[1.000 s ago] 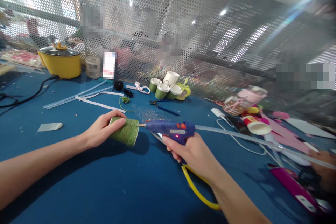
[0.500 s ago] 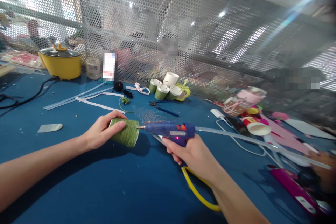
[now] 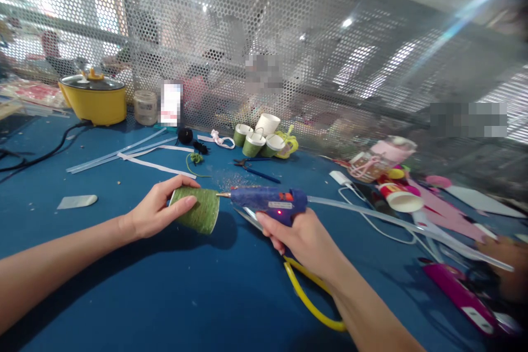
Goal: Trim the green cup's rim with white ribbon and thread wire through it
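My left hand [image 3: 159, 209] grips a paper cup wrapped in green cord [image 3: 202, 210], tipped on its side above the table. My right hand [image 3: 289, 231] is closed around a blue glue gun [image 3: 266, 199] with a lit red light. Its metal nozzle points left and meets the cup's right end near the upper rim. From the gun's back runs a long clear glue stick [image 3: 363, 208]. Yellow-handled scissors [image 3: 311, 305] lie under my right hand and wrist, partly hidden, with a blade showing left of the fingers.
Small green-wrapped cups [image 3: 253, 144], blue pliers [image 3: 259, 172] and white strips [image 3: 159, 168] lie toward the mesh panel [image 3: 198, 38]. A yellow cooker [image 3: 94, 102] stands far left. A white cable [image 3: 371, 225], a magenta tool [image 3: 457, 294] and another person's hand [image 3: 503, 264] are right.
The glue gun's nozzle has shifted slightly up along the cup's end, and the cup has turned a little. Both hands keep their hold.
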`<state>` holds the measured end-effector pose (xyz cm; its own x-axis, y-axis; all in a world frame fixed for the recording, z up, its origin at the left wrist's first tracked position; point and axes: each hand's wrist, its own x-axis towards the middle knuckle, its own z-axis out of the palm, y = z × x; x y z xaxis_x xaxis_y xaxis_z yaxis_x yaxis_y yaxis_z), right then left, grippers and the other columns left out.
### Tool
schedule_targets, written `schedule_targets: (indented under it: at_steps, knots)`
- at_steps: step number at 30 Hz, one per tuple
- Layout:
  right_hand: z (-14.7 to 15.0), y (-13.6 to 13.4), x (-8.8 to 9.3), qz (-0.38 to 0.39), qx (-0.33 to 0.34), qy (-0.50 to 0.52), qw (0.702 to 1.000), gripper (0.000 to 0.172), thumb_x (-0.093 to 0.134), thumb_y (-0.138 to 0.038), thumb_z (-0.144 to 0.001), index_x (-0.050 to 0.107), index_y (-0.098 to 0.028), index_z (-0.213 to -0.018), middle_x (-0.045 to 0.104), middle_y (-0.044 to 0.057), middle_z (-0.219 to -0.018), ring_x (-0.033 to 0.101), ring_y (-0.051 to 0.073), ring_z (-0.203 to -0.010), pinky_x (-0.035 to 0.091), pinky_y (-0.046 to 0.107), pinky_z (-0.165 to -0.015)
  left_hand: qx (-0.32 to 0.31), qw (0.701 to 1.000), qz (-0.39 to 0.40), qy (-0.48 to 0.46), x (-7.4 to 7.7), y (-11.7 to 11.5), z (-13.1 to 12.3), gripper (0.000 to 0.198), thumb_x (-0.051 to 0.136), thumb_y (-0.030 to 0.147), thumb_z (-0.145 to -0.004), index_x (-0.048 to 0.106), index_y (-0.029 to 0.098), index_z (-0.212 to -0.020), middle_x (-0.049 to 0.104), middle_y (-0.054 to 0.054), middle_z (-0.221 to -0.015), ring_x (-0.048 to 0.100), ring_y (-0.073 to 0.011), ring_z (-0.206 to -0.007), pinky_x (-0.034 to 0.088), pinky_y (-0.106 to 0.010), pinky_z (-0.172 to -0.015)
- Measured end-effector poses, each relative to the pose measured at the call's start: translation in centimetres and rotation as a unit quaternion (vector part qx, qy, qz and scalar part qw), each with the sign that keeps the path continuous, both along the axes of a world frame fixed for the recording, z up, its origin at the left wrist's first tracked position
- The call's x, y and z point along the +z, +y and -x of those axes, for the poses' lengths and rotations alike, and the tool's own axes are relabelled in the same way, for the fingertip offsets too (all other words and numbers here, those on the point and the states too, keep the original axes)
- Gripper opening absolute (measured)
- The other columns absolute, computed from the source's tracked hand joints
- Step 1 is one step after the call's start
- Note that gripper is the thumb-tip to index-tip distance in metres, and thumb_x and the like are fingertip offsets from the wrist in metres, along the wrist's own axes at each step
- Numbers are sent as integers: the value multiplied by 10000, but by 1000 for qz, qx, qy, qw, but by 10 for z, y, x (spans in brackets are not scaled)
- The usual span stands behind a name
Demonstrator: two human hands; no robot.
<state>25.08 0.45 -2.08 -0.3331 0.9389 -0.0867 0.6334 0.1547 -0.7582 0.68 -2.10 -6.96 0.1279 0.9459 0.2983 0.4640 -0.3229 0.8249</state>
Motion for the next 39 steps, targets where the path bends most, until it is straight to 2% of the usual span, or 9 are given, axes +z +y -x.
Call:
schedule_targets:
  at_steps: [9, 13, 23, 27, 32, 39]
  knots:
    - [-2, -2, -1, 1, 20, 22, 1000, 366, 523, -459, -737, 506, -163, -523, 448, -35, -400, 426, 76, -376, 382, 205, -417, 10, 1000, 0, 0, 1, 0, 0, 340, 407, 432, -796, 518, 158, -964, 572, -28, -815, 508, -154, -697, 408, -251, -631]
    - [-3, -2, 0, 1, 30, 10, 999, 385, 519, -454, -743, 495, -166, -489, 461, -25, -407, 447, 81, -394, 400, 206, -434, 11, 1000, -4, -5, 1, 0, 1, 340, 412, 432, -796, 511, 158, -971, 575, -36, -837, 514, -160, -713, 411, -255, -632]
    - [-2, 0, 1, -14, 5, -9, 1000, 419, 507, -471, -735, 471, -174, -441, 497, -4, -414, 474, 91, -398, 413, 219, -447, -13, 999, -26, 22, -1, -1, 2, 312, 442, 391, -790, 497, 166, -999, 588, -50, -911, 537, -171, -765, 420, -250, -650]
    - [-2, 0, 1, -1, 13, -2, 1000, 389, 516, -457, -738, 487, -169, -478, 480, -17, -407, 456, 83, -389, 412, 211, -442, -13, 999, -36, 24, 0, -1, 2, 313, 445, 380, -793, 498, 156, -1006, 586, -58, -914, 535, -171, -768, 420, -255, -665]
    - [-6, 0, -2, 10, 28, 24, 999, 347, 540, -451, -732, 504, -167, -535, 454, -34, -413, 440, 79, -388, 400, 206, -424, 2, 1000, -15, 16, 0, 0, 0, 321, 434, 402, -795, 503, 164, -999, 584, -39, -865, 525, -154, -711, 418, -250, -653]
    - [-8, -2, -3, 11, 41, 25, 999, 340, 539, -452, -739, 500, -173, -548, 442, -40, -410, 440, 77, -387, 391, 206, -421, 25, 999, 13, -21, -1, 0, -2, 346, 418, 441, -793, 516, 171, -987, 582, -34, -892, 531, -175, -768, 417, -262, -673]
